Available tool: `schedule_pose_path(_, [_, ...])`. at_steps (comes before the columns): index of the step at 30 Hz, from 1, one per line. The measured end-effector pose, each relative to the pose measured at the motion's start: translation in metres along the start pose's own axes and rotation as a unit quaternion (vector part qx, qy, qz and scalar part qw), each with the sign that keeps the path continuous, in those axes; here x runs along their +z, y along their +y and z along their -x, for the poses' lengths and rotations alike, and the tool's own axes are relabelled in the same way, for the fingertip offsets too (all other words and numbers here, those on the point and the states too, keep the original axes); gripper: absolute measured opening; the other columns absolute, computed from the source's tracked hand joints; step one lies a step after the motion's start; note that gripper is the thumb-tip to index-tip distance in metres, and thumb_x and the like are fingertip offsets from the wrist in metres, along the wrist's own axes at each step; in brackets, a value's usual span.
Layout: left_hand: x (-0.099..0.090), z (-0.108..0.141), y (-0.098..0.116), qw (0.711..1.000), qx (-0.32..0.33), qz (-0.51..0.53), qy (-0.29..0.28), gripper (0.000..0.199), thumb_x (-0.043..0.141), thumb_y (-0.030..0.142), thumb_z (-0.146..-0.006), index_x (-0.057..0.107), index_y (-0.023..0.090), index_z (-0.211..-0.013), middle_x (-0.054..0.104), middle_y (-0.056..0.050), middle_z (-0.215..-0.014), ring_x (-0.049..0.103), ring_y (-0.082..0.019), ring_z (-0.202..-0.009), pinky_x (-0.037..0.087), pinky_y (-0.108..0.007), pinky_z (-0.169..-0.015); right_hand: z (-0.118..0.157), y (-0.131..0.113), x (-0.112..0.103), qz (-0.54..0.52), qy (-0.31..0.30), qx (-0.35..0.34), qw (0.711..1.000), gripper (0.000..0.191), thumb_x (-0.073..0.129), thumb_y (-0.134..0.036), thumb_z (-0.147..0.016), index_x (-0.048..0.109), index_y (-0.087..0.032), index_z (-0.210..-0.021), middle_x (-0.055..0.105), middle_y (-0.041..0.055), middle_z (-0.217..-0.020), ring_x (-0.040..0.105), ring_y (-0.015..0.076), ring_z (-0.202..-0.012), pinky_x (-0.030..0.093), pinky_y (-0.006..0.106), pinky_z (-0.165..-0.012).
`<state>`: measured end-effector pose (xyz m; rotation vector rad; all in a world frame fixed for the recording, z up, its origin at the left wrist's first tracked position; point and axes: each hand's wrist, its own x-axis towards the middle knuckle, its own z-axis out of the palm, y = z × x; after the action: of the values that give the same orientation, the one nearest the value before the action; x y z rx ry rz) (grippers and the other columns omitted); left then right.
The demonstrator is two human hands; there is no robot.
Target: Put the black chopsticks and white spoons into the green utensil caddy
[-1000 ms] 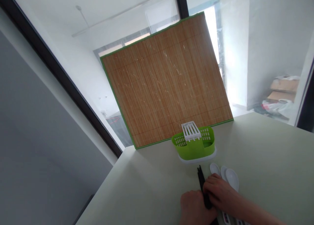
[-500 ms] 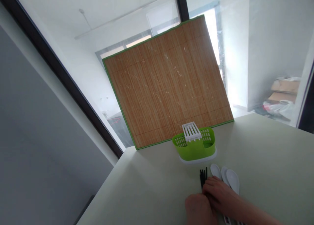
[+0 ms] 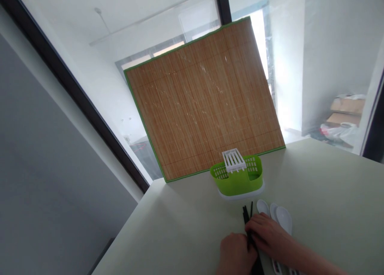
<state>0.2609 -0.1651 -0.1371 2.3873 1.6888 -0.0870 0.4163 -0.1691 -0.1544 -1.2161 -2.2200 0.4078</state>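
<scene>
Several black chopsticks [image 3: 246, 217] lie in a bundle near the table's front, their tips pointing toward the basket. My left hand [image 3: 237, 253] is closed around the bundle from the left, its fingertips partly hidden. On the right side, my right hand [image 3: 265, 231] has its fingers bent over the same chopsticks, one of which stands slightly apart. White spoons [image 3: 284, 219] lie beside and partly beneath my right hand, their handles partly covered by the wrist. Beyond the hands stands a green basket [image 3: 238, 185] with a white slatted rack [image 3: 233, 159] on top.
A brown bamboo mat [image 3: 204, 103] with green edging leans upright against the glass behind the basket. The pale table [image 3: 180, 227] extends to both sides. Cardboard boxes [image 3: 348, 105] are visible through the glass at right.
My left hand has moved slightly left, and more of the black chopsticks now shows between the hands. The chopstick tips have spread apart a little. My right hand has shifted slightly up and left.
</scene>
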Motion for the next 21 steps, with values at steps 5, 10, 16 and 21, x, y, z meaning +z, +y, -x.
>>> schedule_pose_path(5, [-0.013, -0.003, -0.026, 0.988, 0.057, 0.143, -0.022, 0.029, 0.044, 0.028, -0.078, 0.067, 0.014, -0.068, 0.065, -0.005, -0.063, 0.061, -0.018, -0.062, 0.037, -0.024, -0.052, -0.002, 0.000, -0.009, 0.011, 0.051, 0.046, 0.998, 0.009, 0.049, -0.017, -0.082, 0.056, -0.020, -0.088, 0.060, 0.0013, -0.079, 0.053, 0.0181, -0.077, 0.036, 0.031, -0.072])
schedule_pose_path(10, [-0.038, -0.008, -0.045, 0.936, 0.047, 0.343, 0.060, 0.033, 0.041, 0.035, -0.085, 0.057, 0.014, -0.066, 0.053, 0.002, -0.054, 0.047, -0.010, -0.049, 0.030, -0.020, -0.046, -0.003, -0.007, -0.018, -0.014, 0.038, 0.080, 0.996, 0.014, 0.052, -0.032, -0.085, 0.057, -0.020, -0.080, 0.056, -0.0018, -0.067, 0.053, 0.0144, -0.065, 0.035, 0.026, -0.062])
schedule_pose_path(16, [-0.044, 0.000, -0.034, 0.889, 0.101, 0.430, 0.120, 0.027, 0.049, 0.031, -0.085, 0.054, 0.015, -0.064, 0.053, 0.002, -0.056, 0.047, -0.009, -0.051, 0.033, -0.019, -0.049, 0.002, -0.022, -0.007, -0.047, -0.018, 0.062, 0.997, 0.037, 0.060, -0.036, -0.079, 0.057, -0.024, -0.113, 0.061, -0.0025, -0.070, 0.055, 0.0148, -0.065, 0.034, 0.025, -0.062])
schedule_pose_path(21, [-0.042, 0.012, -0.019, 0.841, 0.137, 0.510, 0.122, 0.027, 0.047, 0.034, -0.089, 0.055, 0.015, -0.071, 0.055, 0.001, -0.058, 0.050, -0.010, -0.056, 0.038, -0.019, -0.054, 0.005, -0.032, -0.001, -0.128, -0.070, 0.064, 0.987, 0.020, 0.063, -0.026, -0.070, 0.060, -0.020, -0.089, 0.054, -0.0065, -0.061, 0.045, 0.0093, -0.053, 0.027, 0.021, -0.049])
